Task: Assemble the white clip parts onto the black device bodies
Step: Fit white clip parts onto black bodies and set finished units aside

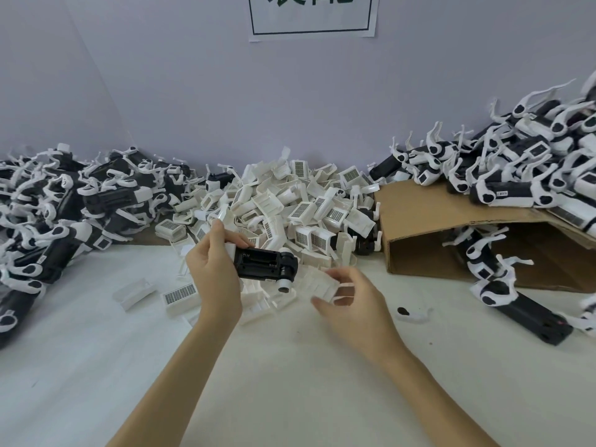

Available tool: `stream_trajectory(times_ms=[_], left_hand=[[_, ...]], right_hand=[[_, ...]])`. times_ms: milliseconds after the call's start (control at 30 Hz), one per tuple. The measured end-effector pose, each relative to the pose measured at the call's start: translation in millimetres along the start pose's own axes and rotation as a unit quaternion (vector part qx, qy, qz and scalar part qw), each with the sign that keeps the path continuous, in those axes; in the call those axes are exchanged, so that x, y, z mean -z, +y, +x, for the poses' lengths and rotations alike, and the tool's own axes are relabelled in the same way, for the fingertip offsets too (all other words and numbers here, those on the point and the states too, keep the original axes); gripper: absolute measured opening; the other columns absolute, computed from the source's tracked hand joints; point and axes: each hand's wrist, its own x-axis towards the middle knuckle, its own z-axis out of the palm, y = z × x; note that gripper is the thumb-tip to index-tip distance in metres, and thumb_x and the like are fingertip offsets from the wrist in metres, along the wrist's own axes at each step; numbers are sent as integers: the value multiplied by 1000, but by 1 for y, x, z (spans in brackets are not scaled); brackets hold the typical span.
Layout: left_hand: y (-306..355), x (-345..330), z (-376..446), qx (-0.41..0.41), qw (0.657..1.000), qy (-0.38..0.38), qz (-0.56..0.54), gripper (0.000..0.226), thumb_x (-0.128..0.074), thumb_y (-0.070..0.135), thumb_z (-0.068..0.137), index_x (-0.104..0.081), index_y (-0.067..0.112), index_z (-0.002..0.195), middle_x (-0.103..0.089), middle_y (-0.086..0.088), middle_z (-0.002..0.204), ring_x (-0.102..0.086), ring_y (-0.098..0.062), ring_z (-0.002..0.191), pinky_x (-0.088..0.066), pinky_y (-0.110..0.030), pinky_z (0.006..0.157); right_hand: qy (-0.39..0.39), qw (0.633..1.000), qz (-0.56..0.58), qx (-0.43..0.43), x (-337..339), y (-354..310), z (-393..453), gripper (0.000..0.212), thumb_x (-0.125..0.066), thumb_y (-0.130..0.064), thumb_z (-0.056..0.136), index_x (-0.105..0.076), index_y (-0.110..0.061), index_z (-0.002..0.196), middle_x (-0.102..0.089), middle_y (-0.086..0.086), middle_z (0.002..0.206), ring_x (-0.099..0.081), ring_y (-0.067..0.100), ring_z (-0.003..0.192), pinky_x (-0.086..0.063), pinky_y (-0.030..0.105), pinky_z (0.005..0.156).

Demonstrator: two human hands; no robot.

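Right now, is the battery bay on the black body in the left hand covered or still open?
Open. The black body, held by the left hand, shows bare battery slots and springs; the right hand holds a white clip part beside it, unfitted.

Single head-worn view, wide-angle, looking forward and down over the white counter (96, 366) toward the pale wall (193, 91) behind it. Both forearms enter from the bottom edge, so the left hand (215, 269) and right hand (351, 304) sit close, mid-frame. Lens distortion bows the counter's far edge. A paper sign (312, 17) is cut off at the top.
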Motion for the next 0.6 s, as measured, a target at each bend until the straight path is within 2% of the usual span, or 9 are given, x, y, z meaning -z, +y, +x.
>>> stream_trajectory(times_ms=[67,133,233,300,367,433,467,533,600], left_hand=[[-1,0,-1,4,1000,-5,4,59,-50,33,109,-62,18,54,-69,-8,72,-64,-17,76,-52,-33,85],[-2,-2,-4,13,1000,-4,22,57,-50,35,107,-63,18,53,-70,-8,73,-64,-19,80,-51,-38,89],[-5,-7,-10,45,998,-14,30,59,-50,31,108,-63,19,51,-70,-6,70,-65,-17,78,-50,-46,94],[-7,-10,-14,62,997,-26,37,61,-51,30,109,-63,19,51,-70,-5,69,-66,-14,77,-50,-44,94],[-8,-12,-18,80,995,-40,41,62,-52,32,109,-63,20,49,-70,-4,69,-65,-16,78,-51,-43,93],[-9,-14,-22,88,994,-52,48,62,-52,33,109,-63,21,49,-70,-2,68,-65,-16,78,-50,-44,94],[-10,-15,-24,89,993,-57,53,62,-51,32,109,-63,20,50,-70,-2,68,-66,-14,78,-50,-44,95],[-11,-17,-27,96,991,-67,60,61,-51,32,109,-63,19,51,-71,-2,67,-68,-12,79,-52,-43,96],[-13,-19,-30,100,990,-76,67,60,-51,33,109,-63,18,52,-71,-2,67,-70,-10,82,-51,-38,91]], right_hand=[[4,997,74,-18,9,-1,5,40,-87,-18,82,-69,-29,116,-75,-14,100,-69,-1,87,-52,13,74],[10,986,159,-38,17,-1,9,31,-84,-21,85,-73,-28,113,-77,-10,92,-70,3,82,-56,20,75],[23,956,282,-78,25,-2,12,20,-77,-27,93,-77,-27,112,-62,0,69,-58,16,67,-58,30,69],[16,935,341,-93,27,-3,13,27,-74,-17,96,-73,-26,122,-61,5,69,-58,18,63,-56,29,64],[-8,922,379,-83,29,-5,11,39,-67,-5,99,-68,-28,131,-73,13,84,-71,22,74,-60,29,71],[-34,918,390,-65,29,-7,9,46,-61,-2,102,-66,-34,135,-77,19,103,-77,28,95,-61,29,80],[-45,922,382,-56,28,-10,8,43,-61,-7,103,-66,-36,135,-77,20,107,-77,29,100,-61,29,81],[-45,946,322,-9,24,-12,6,36,-62,-21,104,-67,-38,135,-78,15,107,-77,27,101,-61,27,81],[-15,972,221,80,20,-9,4,34,-64,-21,103,-69,-34,134,-80,7,101,-77,21,94,-59,24,82]])
